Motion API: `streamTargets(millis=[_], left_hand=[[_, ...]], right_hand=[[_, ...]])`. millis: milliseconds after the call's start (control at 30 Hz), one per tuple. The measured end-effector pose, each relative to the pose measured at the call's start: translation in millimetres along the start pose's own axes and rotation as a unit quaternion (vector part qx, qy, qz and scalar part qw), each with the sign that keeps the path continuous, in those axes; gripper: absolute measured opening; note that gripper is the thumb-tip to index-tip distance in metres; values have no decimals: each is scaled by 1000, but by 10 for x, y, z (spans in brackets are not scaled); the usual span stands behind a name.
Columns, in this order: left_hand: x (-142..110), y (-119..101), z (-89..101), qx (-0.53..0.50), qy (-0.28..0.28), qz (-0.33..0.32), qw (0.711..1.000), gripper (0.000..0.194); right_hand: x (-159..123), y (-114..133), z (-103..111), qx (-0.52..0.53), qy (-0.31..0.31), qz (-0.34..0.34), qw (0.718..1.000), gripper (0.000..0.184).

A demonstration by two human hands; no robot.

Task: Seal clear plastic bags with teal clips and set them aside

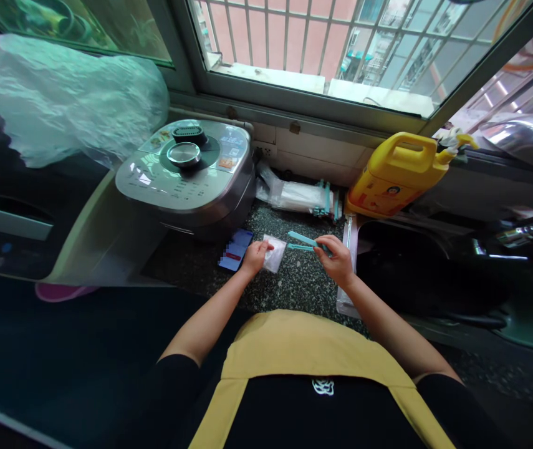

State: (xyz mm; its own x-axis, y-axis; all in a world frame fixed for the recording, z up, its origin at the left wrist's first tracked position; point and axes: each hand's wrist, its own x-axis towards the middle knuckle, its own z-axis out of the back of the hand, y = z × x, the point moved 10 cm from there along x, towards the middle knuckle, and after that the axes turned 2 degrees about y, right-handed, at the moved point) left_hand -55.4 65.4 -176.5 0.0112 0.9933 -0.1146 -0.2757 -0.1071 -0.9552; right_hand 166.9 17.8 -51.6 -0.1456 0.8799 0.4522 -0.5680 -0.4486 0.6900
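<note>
My left hand (255,254) pinches the near corner of a small clear plastic bag (276,252) that lies on the dark speckled counter (294,284). My right hand (337,259) is closed around the hinge end of a long teal bag clip (304,242), whose two arms are spread apart and point left toward the bag's top edge. The clip's tips are close to the bag but not around it.
A blue phone (235,249) lies left of the bag. A grey rice cooker (189,171) stands behind it. More clear bags with teal clips (301,196) lie at the back, beside a yellow oil jug (397,174). A dark sink (416,268) lies to the right.
</note>
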Motion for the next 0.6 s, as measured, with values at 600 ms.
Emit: streamTargets(millis=[600], left_hand=[[-385, -717, -250, -108, 57, -64, 990, 22]], right_hand=[[-106, -385, 92, 116, -87, -172, 974, 23]])
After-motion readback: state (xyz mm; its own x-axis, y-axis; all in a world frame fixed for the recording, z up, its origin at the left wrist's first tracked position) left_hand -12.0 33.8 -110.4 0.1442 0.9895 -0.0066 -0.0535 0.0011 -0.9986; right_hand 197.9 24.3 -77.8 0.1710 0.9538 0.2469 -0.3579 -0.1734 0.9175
